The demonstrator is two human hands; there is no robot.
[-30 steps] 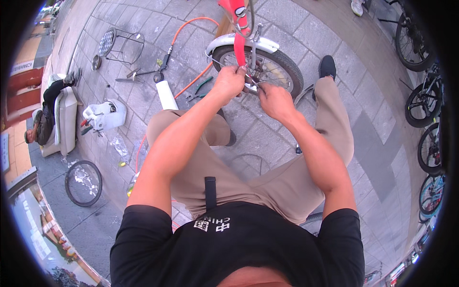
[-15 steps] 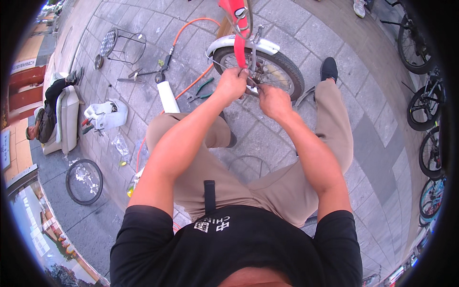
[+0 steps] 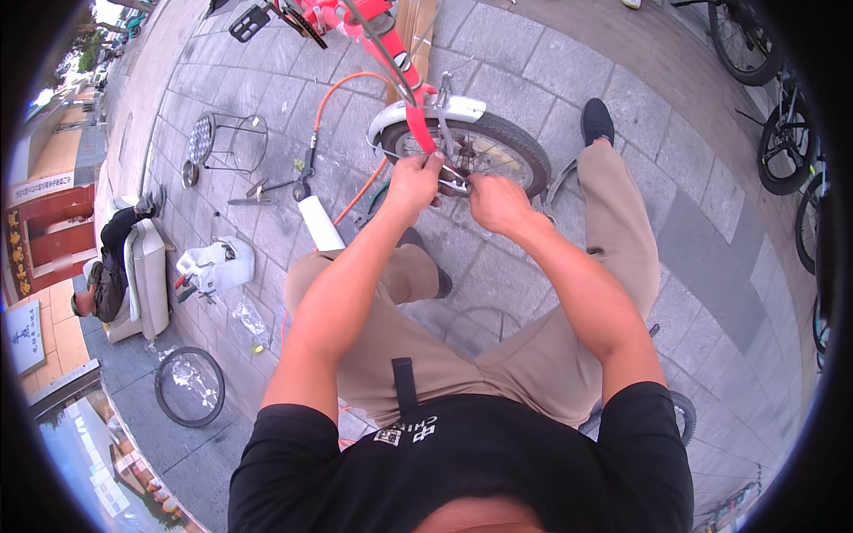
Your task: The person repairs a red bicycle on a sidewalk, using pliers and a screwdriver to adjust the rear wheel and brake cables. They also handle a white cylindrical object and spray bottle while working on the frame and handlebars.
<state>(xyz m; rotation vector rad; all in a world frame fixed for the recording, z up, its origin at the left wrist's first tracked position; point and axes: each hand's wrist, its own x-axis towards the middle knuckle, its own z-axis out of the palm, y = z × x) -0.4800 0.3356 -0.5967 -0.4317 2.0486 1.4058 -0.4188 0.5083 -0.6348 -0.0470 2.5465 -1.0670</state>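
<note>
Bicycle (image 3: 419, 124), red, one: wheel (image 3: 489, 158) with silver mudguard (image 3: 462, 108) located over the paved surface (image 3: 524, 49), inward of its right edge. Small silver part (image 3: 455, 184), near the wheel's centre: gripped by right hand (image 3: 499, 204). Left hand (image 3: 410, 186): curled beside it; what is gripped cannot be told.

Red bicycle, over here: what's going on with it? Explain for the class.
A person has both bare hands at the red bicycle. The left hand and right hand are close together at the wheel, a small silvery piece between their fingers, too small to identify. An orange hose lies nearby.
</note>
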